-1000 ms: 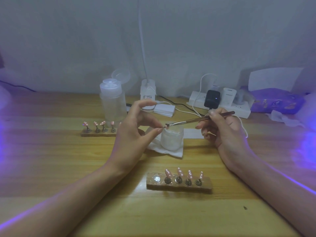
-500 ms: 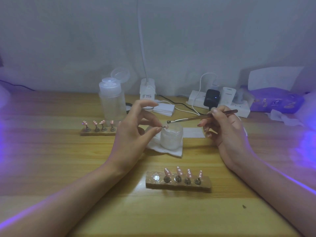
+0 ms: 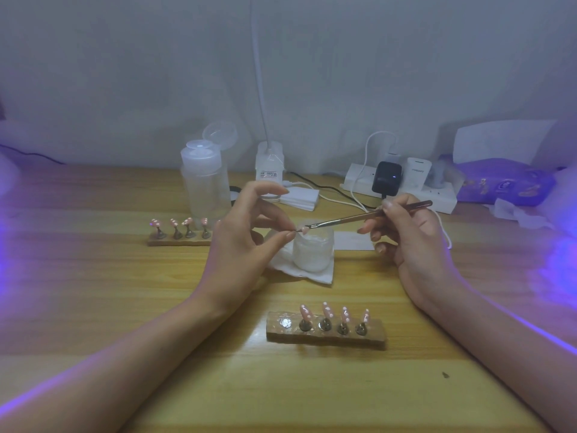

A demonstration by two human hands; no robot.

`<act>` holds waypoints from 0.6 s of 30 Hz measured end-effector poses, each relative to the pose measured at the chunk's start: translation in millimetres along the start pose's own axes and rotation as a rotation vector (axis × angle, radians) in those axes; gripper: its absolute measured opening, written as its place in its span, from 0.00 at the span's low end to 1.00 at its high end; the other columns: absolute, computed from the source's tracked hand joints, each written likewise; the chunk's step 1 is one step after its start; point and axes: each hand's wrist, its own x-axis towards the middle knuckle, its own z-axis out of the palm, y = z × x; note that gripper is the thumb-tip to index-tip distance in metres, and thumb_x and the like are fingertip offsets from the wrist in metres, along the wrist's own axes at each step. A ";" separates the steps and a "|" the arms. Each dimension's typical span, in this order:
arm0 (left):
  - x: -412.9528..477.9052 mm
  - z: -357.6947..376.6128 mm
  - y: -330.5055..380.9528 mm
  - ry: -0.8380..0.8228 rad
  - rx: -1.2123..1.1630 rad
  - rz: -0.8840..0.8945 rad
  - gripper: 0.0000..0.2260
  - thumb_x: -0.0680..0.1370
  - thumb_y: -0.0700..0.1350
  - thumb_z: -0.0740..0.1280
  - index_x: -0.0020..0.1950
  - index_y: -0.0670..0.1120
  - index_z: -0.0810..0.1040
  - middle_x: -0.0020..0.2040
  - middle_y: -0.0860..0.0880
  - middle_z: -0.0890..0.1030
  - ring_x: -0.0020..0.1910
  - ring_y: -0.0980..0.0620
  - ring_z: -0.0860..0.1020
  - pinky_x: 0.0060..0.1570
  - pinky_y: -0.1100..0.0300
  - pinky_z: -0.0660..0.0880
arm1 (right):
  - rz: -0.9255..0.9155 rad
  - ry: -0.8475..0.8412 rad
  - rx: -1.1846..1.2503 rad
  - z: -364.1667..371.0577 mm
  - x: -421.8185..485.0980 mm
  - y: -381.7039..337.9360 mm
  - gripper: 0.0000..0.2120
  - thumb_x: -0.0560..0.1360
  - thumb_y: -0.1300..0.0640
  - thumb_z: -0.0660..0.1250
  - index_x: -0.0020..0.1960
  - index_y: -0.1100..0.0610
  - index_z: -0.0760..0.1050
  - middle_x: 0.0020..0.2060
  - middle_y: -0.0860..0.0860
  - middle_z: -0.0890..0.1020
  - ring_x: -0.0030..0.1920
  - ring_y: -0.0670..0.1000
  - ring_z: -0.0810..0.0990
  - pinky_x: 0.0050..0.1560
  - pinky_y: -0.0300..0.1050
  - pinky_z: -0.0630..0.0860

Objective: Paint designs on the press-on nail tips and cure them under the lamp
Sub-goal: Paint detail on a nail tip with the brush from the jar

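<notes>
My left hand (image 3: 246, 245) pinches a small pink nail tip (image 3: 300, 229) between thumb and a fingertip, above a frosted white jar (image 3: 313, 253). My right hand (image 3: 409, 235) grips a thin metal nail brush (image 3: 368, 216), whose bristle end touches the held tip. In front of me lies a wooden holder (image 3: 324, 334) with several pink, white-dotted tips on stands and one bare magnet at its left end. A second holder (image 3: 179, 240) with several pink tips lies at the left, partly behind my left hand.
The jar stands on a white wipe (image 3: 299, 273). Behind are a clear pump bottle (image 3: 204, 185) with its lid flipped up, a white lamp base (image 3: 269, 162), a power strip (image 3: 402, 187) with plugs and cables, and a purple tissue pack (image 3: 505, 182). Violet light falls from both sides.
The brush tip lifted off the nail tip half a second ago and is back on it now. My left hand keeps its pinch in about the same place.
</notes>
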 end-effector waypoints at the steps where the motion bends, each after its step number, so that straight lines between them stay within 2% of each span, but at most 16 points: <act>1: -0.1 0.1 0.1 -0.001 -0.005 -0.003 0.22 0.74 0.35 0.74 0.62 0.54 0.73 0.42 0.54 0.83 0.49 0.54 0.83 0.41 0.59 0.74 | 0.000 0.009 0.016 0.0 0.0 -0.5 0.09 0.83 0.56 0.60 0.44 0.53 0.69 0.33 0.54 0.84 0.31 0.45 0.77 0.28 0.36 0.71; 5: -0.9 -0.4 0.1 -0.002 -0.018 -0.015 0.22 0.74 0.35 0.74 0.61 0.54 0.72 0.41 0.54 0.83 0.49 0.54 0.83 0.41 0.57 0.74 | -0.043 -0.054 0.013 2.3 -1.3 -2.1 0.09 0.83 0.56 0.60 0.44 0.54 0.68 0.34 0.54 0.84 0.31 0.46 0.77 0.28 0.36 0.70; 8: -1.3 -1.0 -0.2 0.002 -0.008 -0.022 0.22 0.74 0.35 0.74 0.61 0.54 0.72 0.41 0.54 0.83 0.48 0.54 0.83 0.41 0.57 0.75 | -0.013 -0.010 -0.007 2.1 -1.2 -1.3 0.08 0.83 0.57 0.60 0.44 0.54 0.68 0.33 0.55 0.84 0.31 0.45 0.76 0.27 0.36 0.70; 10: -1.8 -1.2 -0.4 0.006 0.002 -0.026 0.22 0.74 0.36 0.74 0.61 0.53 0.72 0.41 0.53 0.83 0.48 0.53 0.83 0.40 0.53 0.77 | -0.011 0.016 0.024 1.2 -1.0 -1.7 0.10 0.83 0.57 0.60 0.43 0.52 0.68 0.32 0.54 0.84 0.30 0.45 0.76 0.27 0.36 0.69; 13: -2.2 -1.7 -0.8 0.006 0.006 -0.038 0.21 0.74 0.36 0.74 0.61 0.54 0.72 0.40 0.54 0.83 0.48 0.54 0.83 0.40 0.48 0.79 | -0.050 -0.039 0.026 1.5 -1.7 -2.5 0.10 0.83 0.56 0.60 0.42 0.52 0.68 0.33 0.54 0.84 0.31 0.46 0.77 0.28 0.36 0.69; 18: -1.3 -1.2 -2.2 0.002 0.002 -0.056 0.20 0.74 0.37 0.74 0.60 0.54 0.73 0.40 0.54 0.83 0.47 0.55 0.83 0.40 0.51 0.78 | -0.019 0.016 0.008 1.0 -1.1 -1.4 0.10 0.83 0.57 0.60 0.42 0.52 0.69 0.32 0.54 0.84 0.30 0.45 0.76 0.27 0.35 0.68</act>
